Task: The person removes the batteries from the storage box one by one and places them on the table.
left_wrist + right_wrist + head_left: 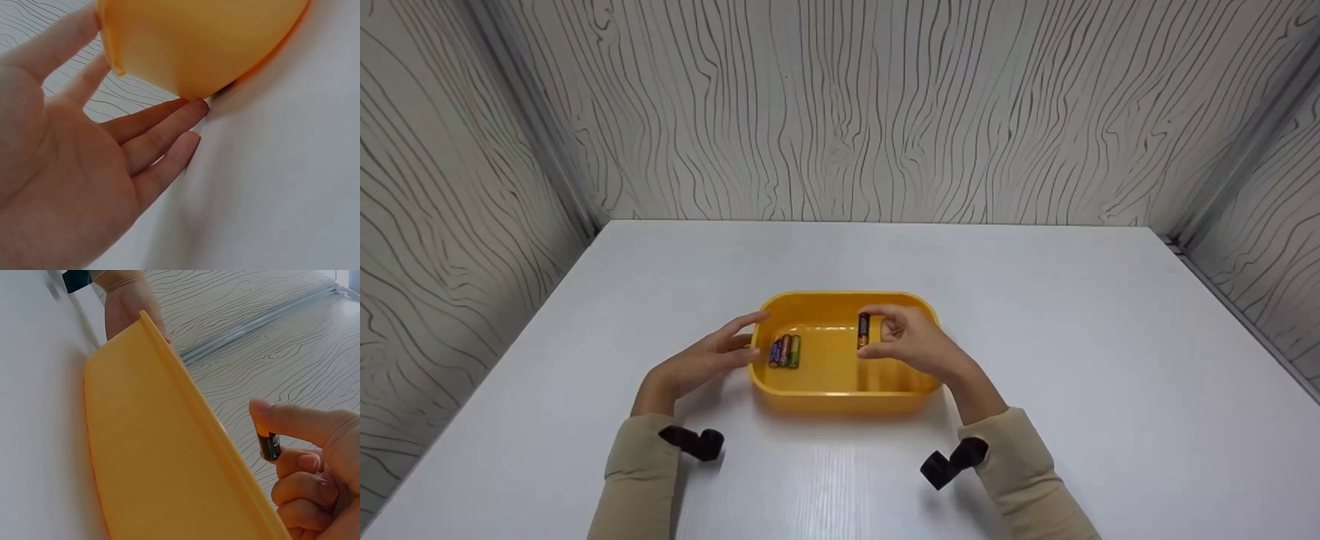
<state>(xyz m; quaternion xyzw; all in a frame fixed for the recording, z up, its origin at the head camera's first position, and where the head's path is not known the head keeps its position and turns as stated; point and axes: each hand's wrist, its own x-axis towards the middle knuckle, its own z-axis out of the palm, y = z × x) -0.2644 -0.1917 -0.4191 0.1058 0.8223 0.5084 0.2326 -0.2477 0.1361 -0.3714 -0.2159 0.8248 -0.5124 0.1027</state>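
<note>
A black battery (863, 328) with a copper-coloured end stands between the thumb and index fingertip of my right hand (913, 341), over the right part of a yellow plastic box (840, 403). In the right wrist view, this battery (269, 445) shows above the box's rim, pinched end to end, the other fingers curled in. My left hand (706, 363) is at the box's left end, its extended fingers and thumb touching the rim and outer wall. Several batteries (785, 351), in purple, red and green wrappers, lie side by side at the left of the box floor.
The box stands on a white table (1035, 300). Wood-grain panels (840, 112) rise behind it and at both sides, with metal posts in the corners. A black wrist camera (701, 444) juts from the left sleeve, another (949, 463) from the right.
</note>
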